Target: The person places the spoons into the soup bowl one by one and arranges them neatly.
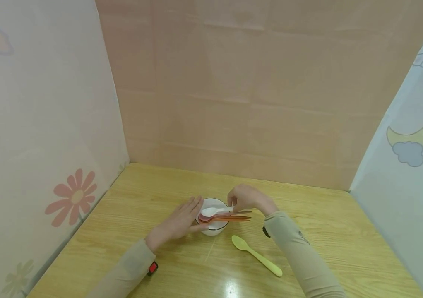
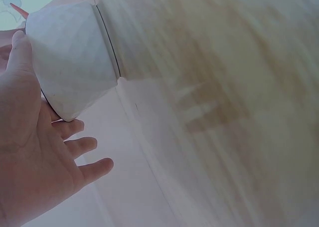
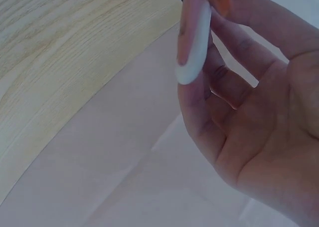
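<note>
A white bowl [image 1: 213, 232] with a dark rim stands upright on the table. Flat along its left side, my left hand [image 1: 179, 219] holds it, thumb toward the front; the left wrist view shows the thumb against the bowl's textured wall [image 2: 72, 57]. At the bowl's right, my right hand [image 1: 245, 198] pinches the handle of a white spoon [image 1: 208, 212], whose head lies over the bowl. A pink spoon [image 3: 190, 30] runs alongside the white handle in the right wrist view. Orange spoons [image 1: 230, 219] rest across the bowl, handles sticking out rightward.
A yellow-green spoon [image 1: 258, 257] lies on the wooden table [image 1: 323, 240] in front of the bowl, slightly right. Behind the table rises a tan backdrop [image 1: 234, 91]. Patterned white panels stand at the left [image 1: 47, 124] and right [image 1: 401, 198].
</note>
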A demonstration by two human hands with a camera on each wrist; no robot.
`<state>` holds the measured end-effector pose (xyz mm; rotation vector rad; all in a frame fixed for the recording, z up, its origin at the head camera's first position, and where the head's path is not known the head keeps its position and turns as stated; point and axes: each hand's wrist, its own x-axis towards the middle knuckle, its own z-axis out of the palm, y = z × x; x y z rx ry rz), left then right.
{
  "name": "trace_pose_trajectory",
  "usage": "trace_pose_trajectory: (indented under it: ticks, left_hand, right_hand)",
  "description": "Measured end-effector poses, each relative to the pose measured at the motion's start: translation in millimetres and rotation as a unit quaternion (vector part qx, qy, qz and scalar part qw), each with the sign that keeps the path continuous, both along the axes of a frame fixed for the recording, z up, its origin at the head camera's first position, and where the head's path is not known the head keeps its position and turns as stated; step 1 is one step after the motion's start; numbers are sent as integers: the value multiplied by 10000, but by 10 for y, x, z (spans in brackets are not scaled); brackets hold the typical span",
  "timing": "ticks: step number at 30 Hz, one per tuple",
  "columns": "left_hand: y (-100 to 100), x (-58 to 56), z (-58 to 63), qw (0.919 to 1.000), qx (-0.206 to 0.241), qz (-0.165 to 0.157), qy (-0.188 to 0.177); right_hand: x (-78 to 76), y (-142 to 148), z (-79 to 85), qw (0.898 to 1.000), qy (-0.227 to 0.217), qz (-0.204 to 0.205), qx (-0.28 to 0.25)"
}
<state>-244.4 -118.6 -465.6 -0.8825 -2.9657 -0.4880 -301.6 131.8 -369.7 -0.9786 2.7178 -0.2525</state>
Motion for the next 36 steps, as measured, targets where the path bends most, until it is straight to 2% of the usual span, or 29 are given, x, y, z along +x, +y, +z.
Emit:
trace_pose_trajectory:
  ticks: [6, 18, 30, 36]
  left_hand:
    - [-4, -14, -27, 10000, 60, -16, 17]
    - [-6, -20, -58, 9999, 130, -28, 17]
    - [-26, -38, -78, 9999, 143, -35, 38]
    - [-25, -18, -60, 9999, 152, -42, -19]
  right_hand:
    - [4, -37, -22, 9997, 61, -77, 204]
    - [24, -109, -33, 9995, -24, -198, 243]
    - [12, -112, -62, 9997, 18, -211, 91]
    - [31, -45, -22, 9998, 12, -146, -116]
